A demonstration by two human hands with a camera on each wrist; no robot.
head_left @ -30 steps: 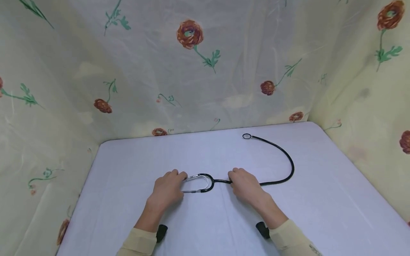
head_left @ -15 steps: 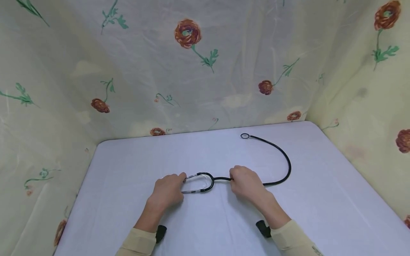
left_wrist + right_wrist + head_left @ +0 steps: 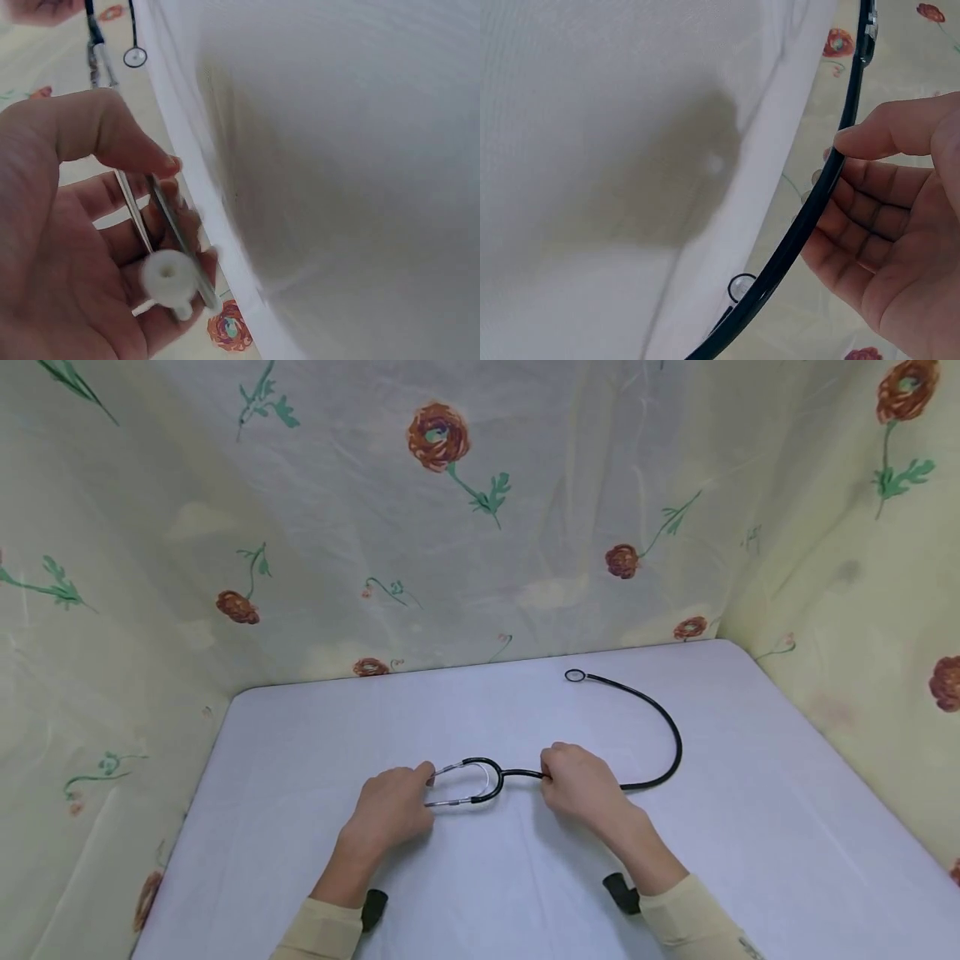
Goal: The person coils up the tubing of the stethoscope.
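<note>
A stethoscope (image 3: 521,772) with black tubing and silver ear tubes stretches between both hands. My left hand (image 3: 393,806) holds the ear tubes at their free ends. In the left wrist view the thumb and fingers close around the metal tubes, and a white eartip (image 3: 169,277) shows by the fingers. My right hand (image 3: 581,783) pinches the black tubing (image 3: 810,210) between thumb and fingers, to the right of the Y-joint. From there the tubing curves right and back over the table to the round chestpiece (image 3: 575,675), which lies near the far edge.
A white-covered table (image 3: 360,718) lies under the hands. Flower-patterned cloth (image 3: 315,527) hangs behind it and at both sides. A black strap piece (image 3: 621,893) sits at the right wrist, another (image 3: 373,910) at the left.
The right hand has moved slightly up and right with the tubing, and the yoke sits a little higher in the head view. Both hands keep their hold; the chestpiece stays at the back.
</note>
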